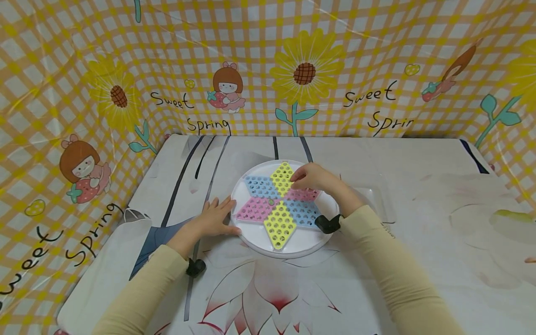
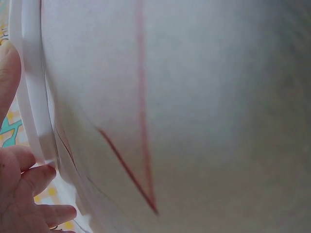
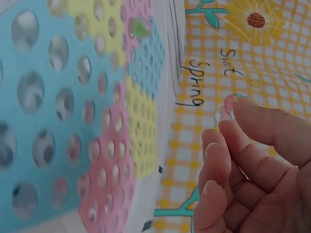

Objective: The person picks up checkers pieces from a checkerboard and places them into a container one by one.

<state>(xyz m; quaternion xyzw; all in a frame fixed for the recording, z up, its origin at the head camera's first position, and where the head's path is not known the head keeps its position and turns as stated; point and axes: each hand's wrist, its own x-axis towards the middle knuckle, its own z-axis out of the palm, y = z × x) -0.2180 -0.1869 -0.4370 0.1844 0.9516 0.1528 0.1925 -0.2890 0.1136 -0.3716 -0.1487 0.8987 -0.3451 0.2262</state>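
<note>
A round white Chinese checkers board [image 1: 247, 237] lies on the table, its star of yellow, pink and blue sections full of holes. One green marble [image 1: 271, 202] sits near the star's middle; the right wrist view shows this green piece [image 3: 141, 27] too. My left hand [image 1: 211, 219] rests at the board's left rim with fingers spread, thumb and fingertips touching the edge. Above the far yellow and pink sections hovers my right hand [image 1: 313, 179]. Its fingers [image 3: 216, 155] are loosely bent, thumb apart from the index finger, and I see nothing between them.
A clear plastic tray [image 1: 372, 202] lies right of the board, partly behind the right forearm. The table cover [image 1: 268, 288] has printed petals and dark lines. A yellow checked cloth [image 1: 259, 42] hangs behind and at the sides. Black wrist cameras [image 1: 196, 267] sit on both cuffs.
</note>
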